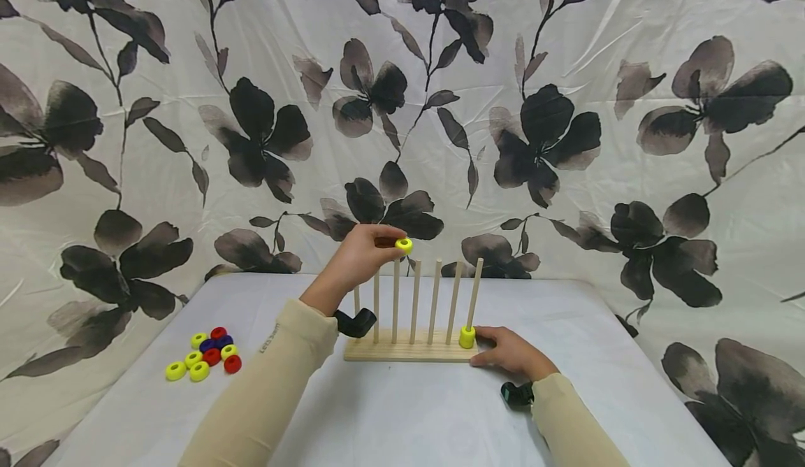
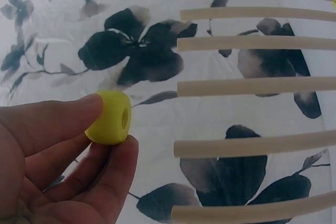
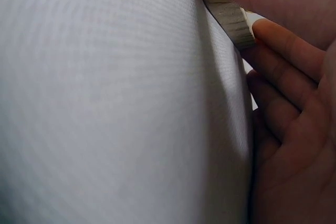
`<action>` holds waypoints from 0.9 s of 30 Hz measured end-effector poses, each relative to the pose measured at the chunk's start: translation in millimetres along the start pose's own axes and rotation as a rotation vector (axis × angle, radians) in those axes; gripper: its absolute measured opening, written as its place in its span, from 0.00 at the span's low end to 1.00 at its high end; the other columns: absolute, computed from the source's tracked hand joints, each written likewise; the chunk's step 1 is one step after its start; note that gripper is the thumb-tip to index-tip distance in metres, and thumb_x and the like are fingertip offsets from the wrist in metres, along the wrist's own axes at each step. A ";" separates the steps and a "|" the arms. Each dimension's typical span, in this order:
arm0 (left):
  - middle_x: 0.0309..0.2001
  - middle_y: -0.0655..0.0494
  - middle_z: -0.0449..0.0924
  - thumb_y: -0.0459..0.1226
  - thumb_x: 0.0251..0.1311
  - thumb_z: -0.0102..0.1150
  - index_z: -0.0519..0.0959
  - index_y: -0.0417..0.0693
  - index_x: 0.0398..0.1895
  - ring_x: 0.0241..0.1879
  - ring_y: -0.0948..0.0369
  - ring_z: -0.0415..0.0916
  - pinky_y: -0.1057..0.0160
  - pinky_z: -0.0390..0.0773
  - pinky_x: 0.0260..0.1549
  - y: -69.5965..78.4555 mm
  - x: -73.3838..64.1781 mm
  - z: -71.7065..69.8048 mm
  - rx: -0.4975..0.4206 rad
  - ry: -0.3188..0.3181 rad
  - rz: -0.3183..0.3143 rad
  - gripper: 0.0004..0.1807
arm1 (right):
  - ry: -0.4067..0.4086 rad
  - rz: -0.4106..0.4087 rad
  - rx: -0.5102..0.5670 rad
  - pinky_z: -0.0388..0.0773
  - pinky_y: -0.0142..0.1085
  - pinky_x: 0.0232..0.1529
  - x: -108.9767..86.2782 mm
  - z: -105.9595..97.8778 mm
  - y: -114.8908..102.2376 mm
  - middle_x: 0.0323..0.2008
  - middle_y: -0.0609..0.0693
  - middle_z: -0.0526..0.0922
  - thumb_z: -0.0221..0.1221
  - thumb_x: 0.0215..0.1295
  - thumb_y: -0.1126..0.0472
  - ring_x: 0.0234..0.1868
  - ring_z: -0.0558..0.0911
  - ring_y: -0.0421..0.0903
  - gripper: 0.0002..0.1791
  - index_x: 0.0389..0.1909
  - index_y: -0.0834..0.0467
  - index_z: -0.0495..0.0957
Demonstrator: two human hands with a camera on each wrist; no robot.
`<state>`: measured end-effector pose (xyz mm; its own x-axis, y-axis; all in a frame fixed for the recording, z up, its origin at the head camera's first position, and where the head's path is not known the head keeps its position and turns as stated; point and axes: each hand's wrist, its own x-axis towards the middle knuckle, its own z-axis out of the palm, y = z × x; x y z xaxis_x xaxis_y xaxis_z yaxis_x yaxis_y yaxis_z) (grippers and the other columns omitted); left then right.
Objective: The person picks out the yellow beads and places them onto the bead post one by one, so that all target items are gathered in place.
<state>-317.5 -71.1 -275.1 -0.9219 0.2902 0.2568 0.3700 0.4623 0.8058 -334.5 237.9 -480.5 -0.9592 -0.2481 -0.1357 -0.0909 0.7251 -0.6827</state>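
A: Nearest first, quick.
B: White tabletop (image 1: 402,418), person's cream sleeves (image 1: 270,383) reaching in over it.
A: Right hand?
B: Right hand (image 1: 511,351) pinches the right end of a flat, pale wooden base (image 1: 402,356), thumb near, fingers far.
A: Off to the left?
B: Loose yellow, red and blue round holed beads (image 1: 212,361), grouped on the tabletop.
A: On the base?
B: Row of upright, thin wooden pegs (image 1: 435,299). Yellow round piece (image 1: 467,340) low on the rightmost; can't tell if one bead or several.
A: Left hand?
B: Left hand (image 1: 357,256) pinches a yellow, round holed bead (image 2: 107,118), thumb and fingertips, raised near the peg tops, apart from them.
A: Far side?
B: Pale cloth, dark flower print (image 1: 251,110).
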 end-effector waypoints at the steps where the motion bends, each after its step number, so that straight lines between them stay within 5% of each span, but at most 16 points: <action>1: 0.54 0.50 0.80 0.34 0.61 0.63 0.79 0.46 0.57 0.52 0.56 0.80 0.57 0.80 0.53 0.9 0.7 1.4 -0.001 -0.001 -0.001 0.20 | 0.000 0.000 -0.001 0.58 0.59 0.70 -0.1 0.0 0.0 0.67 0.56 0.71 0.74 0.46 0.47 0.71 0.64 0.59 0.45 0.67 0.55 0.70; 27: 0.52 0.52 0.82 0.34 0.61 0.63 0.80 0.47 0.56 0.51 0.58 0.80 0.60 0.81 0.51 18.1 16.7 41.5 -0.046 -0.037 0.006 0.18 | -0.002 -0.025 -0.026 0.58 0.58 0.71 -1.7 -1.2 -1.6 0.67 0.55 0.70 0.72 0.49 0.47 0.71 0.64 0.59 0.44 0.67 0.56 0.69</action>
<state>-321.4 -23.2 -278.4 -0.9147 0.3235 0.2423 0.3687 0.4222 0.8281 -333.0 238.0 -478.3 -0.9559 -0.2676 -0.1209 -0.1216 0.7355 -0.6666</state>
